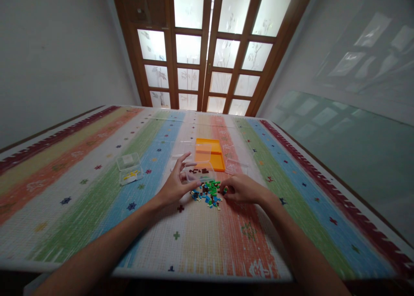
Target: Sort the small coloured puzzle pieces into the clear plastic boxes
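Observation:
A loose pile of small toy building bricks (211,188), green, blue, brown and tan, lies on the striped tablecloth between my hands. My left hand (176,181) grips the left side of a clear plastic box (210,175), thumb along its near edge and index finger raised. Dark brown bricks (203,171) lie inside that box, just beyond the pile. At the pile's right edge, my right hand (241,188) is closed, its bent fingertips pinched down near the cloth. What sits between those fingertips is too small and shaded to name.
An open orange case (218,161) lies beyond the clear box, with a clear lid or tray (236,166) to its right. Off to the left stands an open clear box (122,177) holding yellow pieces (131,175). Walls and glass-paned wooden doors (203,50) surround the table.

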### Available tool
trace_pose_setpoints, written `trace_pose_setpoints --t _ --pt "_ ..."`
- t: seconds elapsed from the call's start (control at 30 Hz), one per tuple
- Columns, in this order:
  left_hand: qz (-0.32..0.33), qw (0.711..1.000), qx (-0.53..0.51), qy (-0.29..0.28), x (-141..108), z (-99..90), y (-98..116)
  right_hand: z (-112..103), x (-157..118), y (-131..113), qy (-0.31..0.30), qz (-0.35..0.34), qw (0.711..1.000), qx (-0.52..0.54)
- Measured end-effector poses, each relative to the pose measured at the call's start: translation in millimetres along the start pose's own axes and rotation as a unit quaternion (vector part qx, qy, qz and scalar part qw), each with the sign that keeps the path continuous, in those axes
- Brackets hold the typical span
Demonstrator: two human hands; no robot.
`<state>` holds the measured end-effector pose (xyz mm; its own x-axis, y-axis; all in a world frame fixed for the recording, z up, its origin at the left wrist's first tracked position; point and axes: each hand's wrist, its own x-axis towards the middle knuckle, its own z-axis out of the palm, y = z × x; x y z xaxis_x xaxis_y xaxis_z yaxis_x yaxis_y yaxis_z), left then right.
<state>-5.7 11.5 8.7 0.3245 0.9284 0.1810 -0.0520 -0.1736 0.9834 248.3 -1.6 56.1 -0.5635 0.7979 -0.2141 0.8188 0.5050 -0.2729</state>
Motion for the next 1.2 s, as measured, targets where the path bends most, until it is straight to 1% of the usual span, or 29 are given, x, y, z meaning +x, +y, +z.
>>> trace_pose_setpoints --t 0.13,0.3,0.43,0.57,0.63,0.73,0.83,0.9,1.0,1.1,1.2 --pt "0.003 1.0 0.0 0.0 -0.1 -0.4 -0.3 2.0 0.1 4.3 0.003 -0.001 1.0 -0.005" --pt "0.003 1.0 -0.001 0.002 0.3 -0.7 -0.9 -0.3 -0.9 4.1 -0.001 0.003 1.0 -0.004" --pt "0.002 1.0 -0.005 -0.003 -0.1 -0.6 -0.8 2.3 1.3 5.2 -0.002 -0.016 1.0 0.008" --pt "0.001 1.0 -0.008 -0.001 -0.9 -0.1 -0.8 6.0 2.4 7.1 0.016 -0.046 0.998 0.043" --pt "-0.001 1.0 -0.013 -0.001 -1.2 0.4 -0.9 5.4 1.4 6.9 0.042 -0.071 0.993 0.087" --pt "-0.005 1.0 -0.02 -0.009 -1.7 2.1 -0.7 3.2 0.9 4.9 0.119 -0.097 0.976 0.157" --pt "-0.008 0.999 -0.025 -0.022 -3.5 5.7 0.1 3.2 3.4 1.4 0.197 -0.098 0.953 0.207" --pt "-0.011 0.999 -0.03 -0.036 -5.5 9.1 0.4 5.3 6.1 -1.0 0.224 -0.093 0.947 0.213" --pt "-0.014 0.997 -0.039 -0.06 -8.5 14.5 -0.7 9.7 9.9 -3.8 0.226 -0.087 0.951 0.19" --pt "-0.01 0.996 -0.041 -0.077 -10.5 18.9 -3.3 13.6 12.4 -5.7 0.209 -0.092 0.958 0.172" --pt "-0.007 0.994 -0.05 -0.094 -11.5 22.0 -5.8 15.3 14.2 -7.4 0.187 -0.103 0.961 0.176"
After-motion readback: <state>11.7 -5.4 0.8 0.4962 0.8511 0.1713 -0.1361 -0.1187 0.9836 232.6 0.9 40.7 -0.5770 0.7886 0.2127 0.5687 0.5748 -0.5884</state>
